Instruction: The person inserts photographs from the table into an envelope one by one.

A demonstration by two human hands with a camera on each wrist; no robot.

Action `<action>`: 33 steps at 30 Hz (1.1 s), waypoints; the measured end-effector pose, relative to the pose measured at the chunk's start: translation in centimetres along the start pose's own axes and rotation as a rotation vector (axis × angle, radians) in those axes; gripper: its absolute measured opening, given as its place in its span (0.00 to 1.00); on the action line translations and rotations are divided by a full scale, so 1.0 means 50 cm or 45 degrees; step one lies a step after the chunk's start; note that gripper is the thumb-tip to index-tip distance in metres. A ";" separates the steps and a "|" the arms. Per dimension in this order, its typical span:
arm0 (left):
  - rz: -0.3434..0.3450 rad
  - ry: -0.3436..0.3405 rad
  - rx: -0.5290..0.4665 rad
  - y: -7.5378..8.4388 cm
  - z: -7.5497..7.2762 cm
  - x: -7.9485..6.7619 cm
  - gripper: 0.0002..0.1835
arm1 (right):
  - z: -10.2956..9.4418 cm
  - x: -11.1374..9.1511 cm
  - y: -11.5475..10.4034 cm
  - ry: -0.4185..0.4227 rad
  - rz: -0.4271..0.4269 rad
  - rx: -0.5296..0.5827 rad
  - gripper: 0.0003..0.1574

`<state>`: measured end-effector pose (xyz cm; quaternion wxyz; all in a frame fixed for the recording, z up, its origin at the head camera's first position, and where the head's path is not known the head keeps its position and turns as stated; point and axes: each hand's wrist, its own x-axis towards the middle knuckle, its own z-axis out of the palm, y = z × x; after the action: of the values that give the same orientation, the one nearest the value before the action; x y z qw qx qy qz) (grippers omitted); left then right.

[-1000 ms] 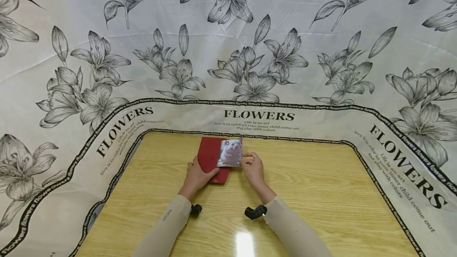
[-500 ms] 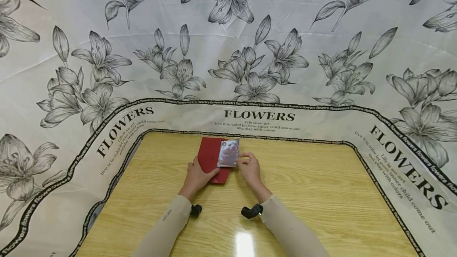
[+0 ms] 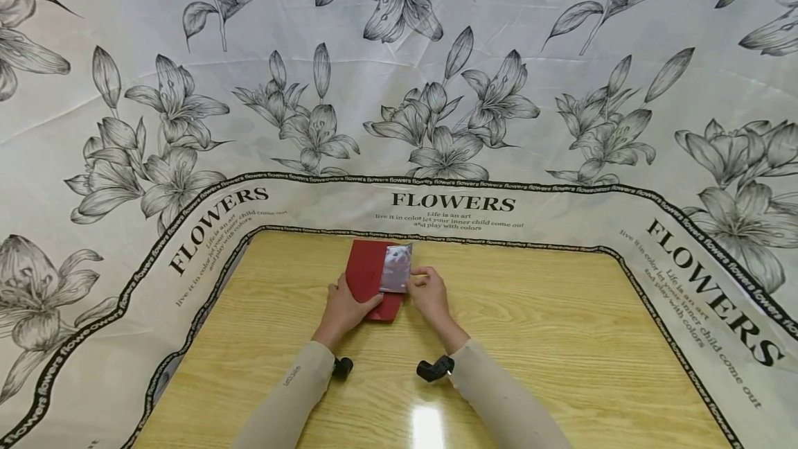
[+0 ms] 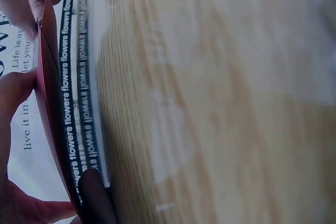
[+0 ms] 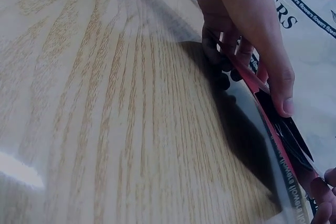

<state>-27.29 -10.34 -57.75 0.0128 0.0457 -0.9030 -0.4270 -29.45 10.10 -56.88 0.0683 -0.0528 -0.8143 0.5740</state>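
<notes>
A red envelope is held up a little off the table, tilted. My left hand grips it by its near left part, thumb on the upper face and fingers underneath. A glossy photo card sticks out of the envelope's right side, partly hidden inside it. My right hand pinches the card's lower right edge between thumb and fingers. In the right wrist view the envelope appears edge-on, its opening parted around the card. The left wrist view also shows the envelope from its side.
A light wood-grain table with a shiny surface lies under both hands. Behind it hangs a white cloth printed with flowers, its black-lettered border along the table's back edge. Black cameras sit at both wrists.
My right hand has moved left, pushing the photo card further into the envelope, so less of it shows. Glare now dulls its picture. My left hand and the envelope have stayed put.
</notes>
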 end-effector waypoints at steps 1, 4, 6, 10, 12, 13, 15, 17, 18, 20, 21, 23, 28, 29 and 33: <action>0.002 0.001 0.000 0.000 0.000 0.000 0.62 | 0.001 0.000 0.000 -0.003 0.000 -0.005 0.16; 0.004 0.001 -0.003 0.000 0.001 -0.001 0.62 | 0.006 0.001 0.001 -0.005 -0.015 -0.033 0.16; -0.002 -0.002 -0.003 0.002 0.000 -0.003 0.62 | 0.008 0.001 0.002 -0.006 -0.018 -0.051 0.16; -0.005 -0.001 -0.002 0.005 -0.002 -0.004 0.62 | 0.014 0.003 0.002 -0.013 -0.026 -0.079 0.15; 0.001 0.001 0.000 0.007 -0.003 -0.004 0.62 | 0.015 0.002 0.001 -0.018 -0.029 -0.085 0.15; 0.003 0.002 0.000 0.007 -0.003 -0.004 0.62 | 0.016 0.003 0.002 -0.022 -0.030 -0.087 0.15; 0.007 0.004 0.000 0.008 -0.003 -0.005 0.62 | 0.018 0.002 0.001 -0.028 -0.032 -0.089 0.15; 0.011 0.006 0.000 0.009 -0.004 -0.005 0.62 | 0.020 0.001 0.001 -0.034 -0.036 -0.089 0.15; 0.011 0.006 -0.001 0.009 -0.003 -0.005 0.62 | 0.022 0.002 0.001 -0.036 -0.035 -0.084 0.15; 0.012 0.005 0.001 0.008 -0.003 -0.004 0.62 | 0.025 0.001 0.001 -0.039 -0.039 -0.085 0.15; 0.011 0.005 0.002 0.008 -0.003 -0.004 0.62 | 0.026 0.001 0.001 -0.039 -0.042 -0.085 0.15; 0.009 0.002 0.002 0.008 -0.002 -0.004 0.62 | 0.028 0.001 0.001 -0.040 -0.053 -0.085 0.15; 0.004 -0.005 0.003 0.008 -0.004 -0.006 0.62 | 0.033 0.002 0.003 -0.052 -0.072 -0.087 0.15; 0.004 -0.006 0.002 0.008 -0.004 -0.006 0.62 | 0.034 0.002 0.003 -0.055 -0.077 -0.089 0.15; 0.009 -0.008 0.002 0.008 -0.005 -0.007 0.62 | 0.040 0.004 0.005 -0.060 -0.076 -0.081 0.15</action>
<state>-26.97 -10.22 -57.27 0.0115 0.0411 -0.9035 -0.4266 -29.99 8.34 -57.76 0.0644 -0.0170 -0.8348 0.5465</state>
